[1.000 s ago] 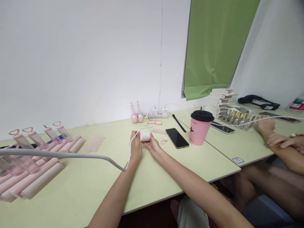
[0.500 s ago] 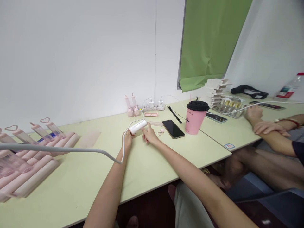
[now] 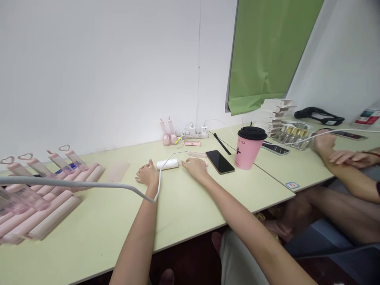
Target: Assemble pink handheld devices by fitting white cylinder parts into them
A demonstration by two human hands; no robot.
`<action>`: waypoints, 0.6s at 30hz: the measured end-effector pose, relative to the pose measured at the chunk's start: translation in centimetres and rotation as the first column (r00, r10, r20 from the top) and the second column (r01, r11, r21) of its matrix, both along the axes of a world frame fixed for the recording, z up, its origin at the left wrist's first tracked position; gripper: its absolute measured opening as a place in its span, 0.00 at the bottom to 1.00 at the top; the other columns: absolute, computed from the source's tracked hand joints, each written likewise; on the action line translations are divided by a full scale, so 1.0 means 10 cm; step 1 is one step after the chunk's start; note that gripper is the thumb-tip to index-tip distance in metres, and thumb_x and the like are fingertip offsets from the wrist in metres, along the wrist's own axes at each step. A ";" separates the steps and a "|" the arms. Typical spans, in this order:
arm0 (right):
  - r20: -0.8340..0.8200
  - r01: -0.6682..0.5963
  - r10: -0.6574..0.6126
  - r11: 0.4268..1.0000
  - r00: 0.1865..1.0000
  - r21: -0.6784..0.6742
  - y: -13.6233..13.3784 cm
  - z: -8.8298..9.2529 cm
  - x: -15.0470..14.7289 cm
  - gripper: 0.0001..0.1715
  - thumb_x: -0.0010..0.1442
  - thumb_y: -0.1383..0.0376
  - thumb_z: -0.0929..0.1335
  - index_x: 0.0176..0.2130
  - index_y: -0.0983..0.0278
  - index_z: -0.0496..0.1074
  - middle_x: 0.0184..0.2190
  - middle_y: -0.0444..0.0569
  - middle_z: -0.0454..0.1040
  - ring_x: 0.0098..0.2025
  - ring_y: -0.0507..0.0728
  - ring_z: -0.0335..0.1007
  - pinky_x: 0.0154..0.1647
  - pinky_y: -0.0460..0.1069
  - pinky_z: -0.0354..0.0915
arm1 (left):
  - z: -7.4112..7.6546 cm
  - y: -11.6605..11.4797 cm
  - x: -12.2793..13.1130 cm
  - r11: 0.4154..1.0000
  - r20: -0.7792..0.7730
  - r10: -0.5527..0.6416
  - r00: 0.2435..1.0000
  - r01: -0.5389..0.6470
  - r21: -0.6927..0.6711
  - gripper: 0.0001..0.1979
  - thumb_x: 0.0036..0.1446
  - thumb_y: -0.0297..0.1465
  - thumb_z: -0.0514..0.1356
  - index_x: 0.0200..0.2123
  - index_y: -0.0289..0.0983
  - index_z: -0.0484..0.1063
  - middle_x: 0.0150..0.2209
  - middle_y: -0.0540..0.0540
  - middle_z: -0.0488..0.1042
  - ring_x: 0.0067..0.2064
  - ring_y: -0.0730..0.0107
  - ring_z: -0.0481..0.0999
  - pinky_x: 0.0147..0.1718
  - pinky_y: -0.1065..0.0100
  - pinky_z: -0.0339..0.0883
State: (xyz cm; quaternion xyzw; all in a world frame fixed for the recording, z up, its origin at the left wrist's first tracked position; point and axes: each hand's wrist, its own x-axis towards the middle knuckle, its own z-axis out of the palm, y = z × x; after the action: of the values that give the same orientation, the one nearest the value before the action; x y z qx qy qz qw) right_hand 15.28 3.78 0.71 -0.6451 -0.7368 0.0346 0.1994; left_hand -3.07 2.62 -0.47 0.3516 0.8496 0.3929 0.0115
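A white cylinder (image 3: 168,164), plain and smooth, lies on its side on the table between my hands. To its left, my left hand (image 3: 147,175) rests with the fingers apart and nothing in them. My right hand (image 3: 195,168) lies low over the table just past the cylinder's right end, with a finger stretched towards it. The undersides of the right fingers are hidden, and only a sliver of a small pink piece (image 3: 206,163) shows beside that hand. Behind it lies a clear pinkish tube (image 3: 198,154). A thin white cable (image 3: 160,180) loops past my left wrist and over the cylinder.
Pink tubes with clear barrels (image 3: 59,206) lie in rows at left. A black phone (image 3: 220,162) and a pink cup (image 3: 247,154) with a black lid stand right. A power strip (image 3: 194,135) is by the wall. Another person's forearms (image 3: 346,164) rest at far right.
My hands have let go of the white cylinder, which now lies on the table. My left hand has opened and moved left; my right hand has moved right, over the small pink piece.
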 end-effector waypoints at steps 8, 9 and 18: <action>0.213 0.153 -0.191 0.971 0.958 0.183 0.21 -0.11 0.30 0.26 0.61 0.58 0.59 0.57 0.60 0.60 0.57 0.59 0.59 0.59 0.68 0.47 0.56 0.65 0.36 | -0.01 -0.04 0.11 0.995 -0.112 -0.041 0.993 0.051 0.085 0.16 0.57 0.40 0.51 0.43 0.38 0.69 0.48 0.39 0.67 0.54 0.54 0.60 0.53 0.54 0.50; 0.232 0.146 -0.182 0.976 0.955 0.163 0.21 -0.14 0.29 0.26 0.61 0.59 0.59 0.57 0.60 0.59 0.55 0.60 0.61 0.58 0.67 0.49 0.56 0.66 0.34 | -0.02 -0.04 0.12 0.994 -0.143 -0.040 0.989 0.054 0.096 0.15 0.56 0.39 0.52 0.43 0.38 0.69 0.47 0.39 0.67 0.54 0.54 0.60 0.53 0.54 0.49; 0.126 -0.166 0.138 0.955 0.982 0.246 0.07 0.06 0.18 0.18 0.62 0.67 0.59 0.51 0.60 0.64 0.44 0.55 0.71 0.46 0.59 0.65 0.55 0.58 0.46 | 0.05 -0.12 0.19 0.943 -0.515 -0.176 0.839 0.294 0.157 0.19 0.51 0.36 0.59 0.47 0.38 0.65 0.52 0.39 0.61 0.56 0.54 0.55 0.57 0.50 0.40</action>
State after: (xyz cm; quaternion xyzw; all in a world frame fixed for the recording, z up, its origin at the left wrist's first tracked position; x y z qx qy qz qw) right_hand 17.11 4.53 1.32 -0.5563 -0.7923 -0.0799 0.2375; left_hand -1.17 1.41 0.06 0.5413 0.7230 0.3807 -0.1984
